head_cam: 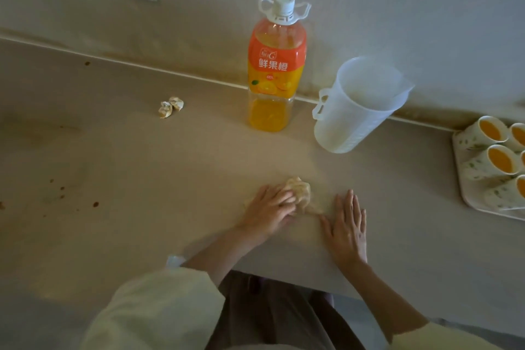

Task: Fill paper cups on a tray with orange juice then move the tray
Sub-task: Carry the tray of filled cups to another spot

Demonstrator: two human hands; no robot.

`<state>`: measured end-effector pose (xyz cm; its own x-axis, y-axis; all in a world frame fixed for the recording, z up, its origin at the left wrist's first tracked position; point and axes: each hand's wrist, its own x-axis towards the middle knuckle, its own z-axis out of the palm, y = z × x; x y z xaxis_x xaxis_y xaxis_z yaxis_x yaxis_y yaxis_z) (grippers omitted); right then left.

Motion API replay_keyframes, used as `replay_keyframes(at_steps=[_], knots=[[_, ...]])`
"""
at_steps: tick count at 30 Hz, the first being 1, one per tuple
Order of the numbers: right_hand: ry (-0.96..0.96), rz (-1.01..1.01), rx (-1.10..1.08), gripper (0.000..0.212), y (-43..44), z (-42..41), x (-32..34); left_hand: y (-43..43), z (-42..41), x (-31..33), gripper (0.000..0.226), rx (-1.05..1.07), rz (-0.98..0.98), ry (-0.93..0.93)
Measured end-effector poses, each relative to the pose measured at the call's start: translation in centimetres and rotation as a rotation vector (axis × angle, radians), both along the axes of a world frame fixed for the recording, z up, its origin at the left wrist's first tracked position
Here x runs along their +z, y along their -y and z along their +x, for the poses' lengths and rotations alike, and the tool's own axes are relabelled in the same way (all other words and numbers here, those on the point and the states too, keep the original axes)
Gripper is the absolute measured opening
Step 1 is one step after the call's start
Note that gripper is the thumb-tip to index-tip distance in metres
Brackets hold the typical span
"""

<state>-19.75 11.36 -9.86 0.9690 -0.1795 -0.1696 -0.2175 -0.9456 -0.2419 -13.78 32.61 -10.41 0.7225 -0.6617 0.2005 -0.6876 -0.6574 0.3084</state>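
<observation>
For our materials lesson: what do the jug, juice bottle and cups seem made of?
Jug: milky translucent plastic, by its frosted wall. Juice bottle: clear glossy plastic; juice shows through. Cups: probably paper, matte with a printed leaf pattern.

Juice bottle [273, 65] label reads "鲜果橙" in white on orange. Small logo above it and the cap print are too blurred to read.
</observation>
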Motion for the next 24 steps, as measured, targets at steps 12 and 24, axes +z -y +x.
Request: replay_keyframes(at_steps=[12, 24], knots=[[-0.093, 0.025, -0.201, 0.064, 4.9, 0.9, 0.5, 4.5, 0.7, 0.1, 0.065, 0.142, -0.049, -0.034], [-0.055, 0.033, -0.116, 0.069, 11.2, -2.2, 0.7, 11.0, 0.3, -0.5, 0.049, 0.074, -0.081, -0.060]])
